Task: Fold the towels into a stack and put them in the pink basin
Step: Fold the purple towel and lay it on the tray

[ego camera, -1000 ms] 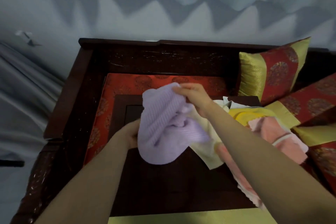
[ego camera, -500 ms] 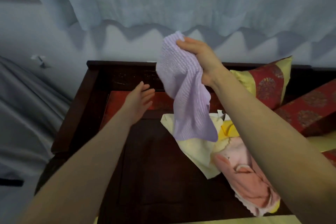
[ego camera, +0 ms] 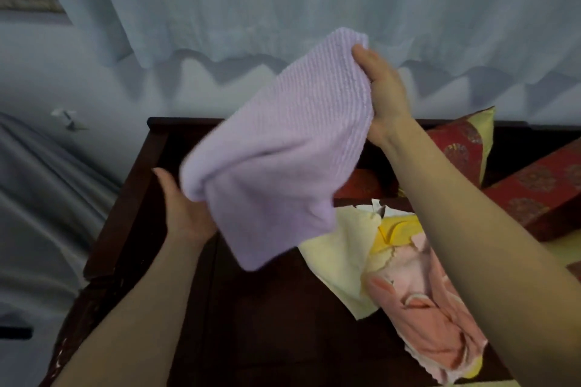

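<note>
A lilac ribbed towel (ego camera: 276, 148) hangs in the air above the dark wooden table (ego camera: 267, 324). My right hand (ego camera: 383, 97) grips its upper right corner, raised high. My left hand (ego camera: 182, 204) is at the towel's lower left corner, fingers hidden behind the cloth. On the table at the right lies a heap of towels: a pale yellow towel (ego camera: 342, 258), a bright yellow towel (ego camera: 396, 229) and a pink towel (ego camera: 434, 317). No pink basin is in view.
Red and gold cushions (ego camera: 456, 148) lie at the right on a seat beside the table. The table has a raised dark rim (ego camera: 125, 204) at left and back. A pale curtain (ego camera: 283, 9) hangs behind.
My right hand lifted the lilac towel from the table to high in the air. My left hand, open and free half a second ago, has come to the towel's lower left corner.
</note>
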The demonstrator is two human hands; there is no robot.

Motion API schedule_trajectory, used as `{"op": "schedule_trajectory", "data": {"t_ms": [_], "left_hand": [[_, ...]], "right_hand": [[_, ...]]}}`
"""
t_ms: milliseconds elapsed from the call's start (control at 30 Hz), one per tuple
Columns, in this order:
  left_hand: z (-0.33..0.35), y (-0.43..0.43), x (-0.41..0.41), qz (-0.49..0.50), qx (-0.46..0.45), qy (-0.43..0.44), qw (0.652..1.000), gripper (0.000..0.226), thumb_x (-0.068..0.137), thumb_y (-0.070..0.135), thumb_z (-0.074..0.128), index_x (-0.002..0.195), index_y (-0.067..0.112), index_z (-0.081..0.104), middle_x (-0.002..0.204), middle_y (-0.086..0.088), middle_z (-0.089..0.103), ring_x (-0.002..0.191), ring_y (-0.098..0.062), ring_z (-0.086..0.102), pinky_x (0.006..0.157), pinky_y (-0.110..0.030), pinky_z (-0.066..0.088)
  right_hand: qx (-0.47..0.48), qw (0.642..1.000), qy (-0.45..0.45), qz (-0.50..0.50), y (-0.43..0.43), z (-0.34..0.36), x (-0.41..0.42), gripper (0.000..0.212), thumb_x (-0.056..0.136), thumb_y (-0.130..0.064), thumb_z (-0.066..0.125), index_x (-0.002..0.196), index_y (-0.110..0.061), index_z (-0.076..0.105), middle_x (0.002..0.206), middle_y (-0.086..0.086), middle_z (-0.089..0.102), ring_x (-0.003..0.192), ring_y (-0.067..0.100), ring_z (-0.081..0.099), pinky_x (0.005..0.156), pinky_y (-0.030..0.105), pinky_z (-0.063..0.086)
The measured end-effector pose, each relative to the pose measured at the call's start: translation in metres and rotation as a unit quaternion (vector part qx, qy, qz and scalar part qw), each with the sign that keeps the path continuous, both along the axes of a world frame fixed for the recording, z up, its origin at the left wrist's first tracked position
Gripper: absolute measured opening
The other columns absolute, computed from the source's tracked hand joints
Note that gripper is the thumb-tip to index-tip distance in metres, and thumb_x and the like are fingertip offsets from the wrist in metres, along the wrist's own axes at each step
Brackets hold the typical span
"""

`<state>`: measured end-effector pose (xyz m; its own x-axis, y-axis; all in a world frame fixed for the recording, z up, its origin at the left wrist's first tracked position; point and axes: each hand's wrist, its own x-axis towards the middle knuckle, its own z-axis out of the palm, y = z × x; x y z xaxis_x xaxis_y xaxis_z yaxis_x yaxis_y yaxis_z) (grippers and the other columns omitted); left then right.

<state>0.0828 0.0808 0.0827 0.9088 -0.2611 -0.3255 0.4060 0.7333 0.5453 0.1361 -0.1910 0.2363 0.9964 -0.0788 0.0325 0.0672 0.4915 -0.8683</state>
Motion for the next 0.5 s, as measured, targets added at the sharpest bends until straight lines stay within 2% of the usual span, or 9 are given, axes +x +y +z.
{"op": "schedule_trajectory", "data": {"t_ms": [33, 67, 133, 200, 233, 267, 367, 433, 500], "left_hand": [[-0.001, 0.012, 0.000, -0.009, -0.033, -0.041, 0.999, 0.093, 0.067, 0.079, 0.051, 0.135, 0.016, 0.051, 0.129, -0.008, 0.060, 0.115, -0.026, 0.058, 0.094, -0.039, 0.051], [-0.006, 0.027, -0.008, -0.010, -0.001, -0.044, 0.999, 0.098, 0.058, 0.079, 0.060, 0.133, 0.015, 0.054, 0.128, -0.009, 0.061, 0.112, -0.027, 0.061, 0.092, -0.040, 0.052], [-0.005, 0.031, -0.006, -0.035, 0.216, -0.022, 0.976, 0.098, 0.046, 0.069, 0.078, 0.128, 0.018, 0.058, 0.125, -0.009, 0.064, 0.106, -0.023, 0.066, 0.084, -0.036, 0.057], [-0.010, 0.031, -0.008, -0.152, 0.418, -0.009, 0.896, 0.072, 0.062, 0.043, 0.083, 0.124, 0.015, 0.060, 0.127, -0.015, 0.062, 0.111, -0.026, 0.063, 0.090, -0.037, 0.055], [-0.016, 0.035, -0.013, -0.183, 0.510, 0.001, 0.841, 0.054, 0.072, 0.032, 0.078, 0.122, 0.017, 0.061, 0.124, -0.015, 0.063, 0.112, -0.027, 0.061, 0.095, -0.039, 0.052], [-0.026, 0.041, -0.024, -0.177, 0.567, -0.044, 0.804, 0.045, 0.074, 0.029, 0.077, 0.116, 0.024, 0.063, 0.117, -0.009, 0.068, 0.110, -0.024, 0.063, 0.095, -0.037, 0.051], [-0.066, 0.061, -0.076, -0.228, 0.569, -0.228, 0.756, 0.056, 0.062, 0.057, 0.075, 0.111, 0.032, 0.062, 0.112, 0.019, 0.068, 0.109, -0.001, 0.061, 0.093, -0.016, 0.049], [-0.101, 0.068, -0.105, -0.277, 0.589, -0.257, 0.714, 0.043, 0.074, 0.048, 0.067, 0.110, 0.024, 0.064, 0.121, 0.020, 0.061, 0.111, 0.001, 0.059, 0.095, -0.013, 0.045], [-0.133, 0.080, -0.126, -0.303, 0.622, -0.320, 0.647, 0.022, 0.084, 0.037, 0.061, 0.104, 0.030, 0.065, 0.118, 0.015, 0.064, 0.113, -0.001, 0.057, 0.095, -0.019, 0.046]], "right_hand": [[-0.003, 1.000, -0.010, 0.001, -0.003, -0.005, -0.008, 0.019, 0.094, -0.017, 0.054, 0.102, -0.006, 0.066, 0.104, 0.013, 0.069, 0.104, 0.027, 0.064, 0.104, 0.045, 0.045], [-0.020, 1.000, -0.014, 0.011, -0.006, -0.011, -0.017, 0.020, 0.094, -0.020, 0.054, 0.104, -0.008, 0.066, 0.107, 0.011, 0.070, 0.106, 0.024, 0.064, 0.101, 0.041, 0.047], [-0.075, 0.996, 0.004, 0.041, -0.008, -0.030, -0.041, 0.019, 0.094, -0.021, 0.054, 0.099, -0.010, 0.068, 0.098, 0.005, 0.073, 0.095, 0.016, 0.068, 0.089, 0.031, 0.054], [-0.144, 0.984, 0.022, 0.103, -0.011, -0.060, -0.065, 0.017, 0.089, -0.020, 0.056, 0.091, -0.010, 0.070, 0.085, 0.002, 0.074, 0.081, 0.012, 0.069, 0.075, 0.025, 0.055], [-0.191, 0.970, 0.036, 0.144, -0.012, -0.077, -0.076, 0.018, 0.086, -0.022, 0.059, 0.088, -0.010, 0.072, 0.082, 0.001, 0.074, 0.078, 0.011, 0.068, 0.072, 0.024, 0.054], [-0.255, 0.948, 0.052, 0.185, -0.015, -0.098, -0.088, 0.018, 0.083, -0.025, 0.062, 0.083, -0.010, 0.072, 0.078, -0.001, 0.071, 0.073, 0.009, 0.065, 0.069, 0.023, 0.052], [-0.408, 0.854, 0.087, 0.311, -0.022, -0.166, -0.128, 0.032, 0.082, -0.035, 0.069, 0.060, -0.013, 0.061, 0.056, -0.009, 0.047, 0.055, 0.005, 0.042, 0.055, 0.017, 0.033], [-0.442, 0.807, 0.121, 0.372, -0.027, -0.211, -0.159, 0.033, 0.084, -0.037, 0.069, 0.055, -0.025, 0.060, 0.053, -0.014, 0.042, 0.056, 0.003, 0.037, 0.055, 0.018, 0.030], [-0.486, 0.762, 0.141, 0.404, -0.033, -0.249, -0.186, 0.035, 0.087, -0.035, 0.066, 0.055, -0.024, 0.059, 0.053, -0.014, 0.044, 0.058, -0.001, 0.037, 0.058, 0.020, 0.031]]}}
